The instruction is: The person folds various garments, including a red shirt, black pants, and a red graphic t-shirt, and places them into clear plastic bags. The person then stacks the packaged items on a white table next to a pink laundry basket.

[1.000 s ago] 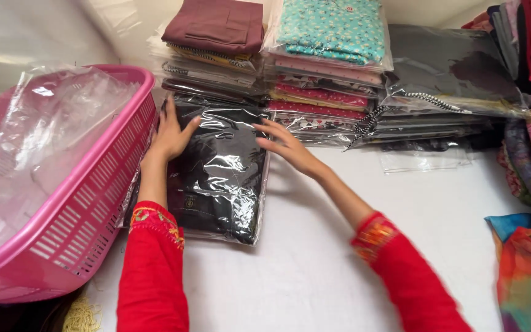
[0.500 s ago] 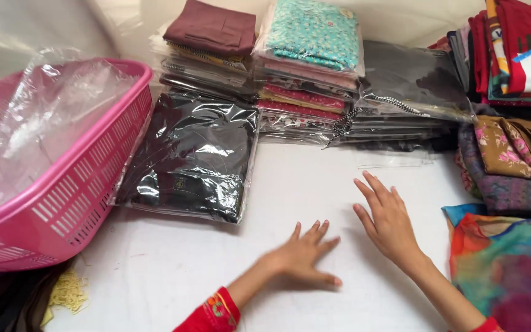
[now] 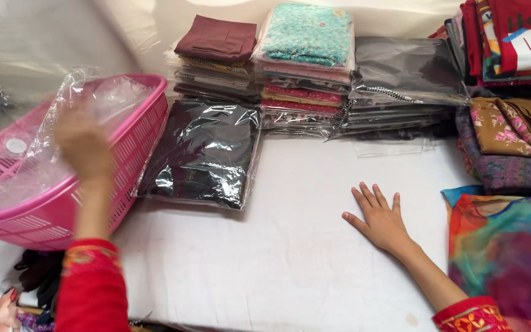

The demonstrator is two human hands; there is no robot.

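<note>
A black garment sealed in a shiny clear bag [image 3: 204, 154] lies flat on the white table [image 3: 290, 246], beside a pink plastic basket [image 3: 136, 141]. Loose clear plastic bags [image 3: 44, 154] fill the basket. My left hand [image 3: 84, 144] is blurred, raised over the basket's near rim, fingers apart and holding nothing. My right hand [image 3: 379, 218] rests flat on the table with fingers spread, well to the right of the bagged garment. Both sleeves are red with embroidered cuffs.
Stacks of bagged folded clothes stand along the back: a maroon-topped pile [image 3: 216, 55], a teal-topped pile [image 3: 305, 61], dark packets [image 3: 401, 86]. Loose patterned fabrics [image 3: 511, 147] and a multicoloured cloth [image 3: 505, 246] crowd the right edge. Dark cloth [image 3: 38, 276] lies under the basket.
My left hand has swung from the table's middle up to the pink basket. My right hand has settled flat on the table. The bagged black garment stays where it was laid.
</note>
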